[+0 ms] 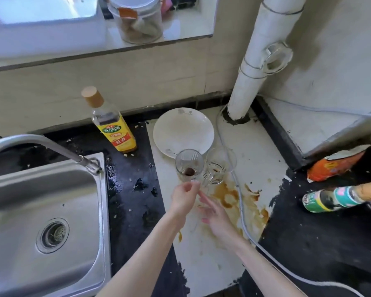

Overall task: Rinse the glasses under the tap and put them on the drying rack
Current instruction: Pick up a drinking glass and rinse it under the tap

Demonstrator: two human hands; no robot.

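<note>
Pinching the near glass (189,165) low with your left hand (183,199), right hand (214,213) released, risks slipping and spilling its dark dregs.

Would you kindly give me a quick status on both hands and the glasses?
Left hand pinching near glass at its base. Right hand open beside it. Second glass waiting. Nothing between glasses and tap.

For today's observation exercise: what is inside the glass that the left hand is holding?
A small dark brown residue sits at the bottom of the glass. The left hand grips its base, hiding the underside.
</note>
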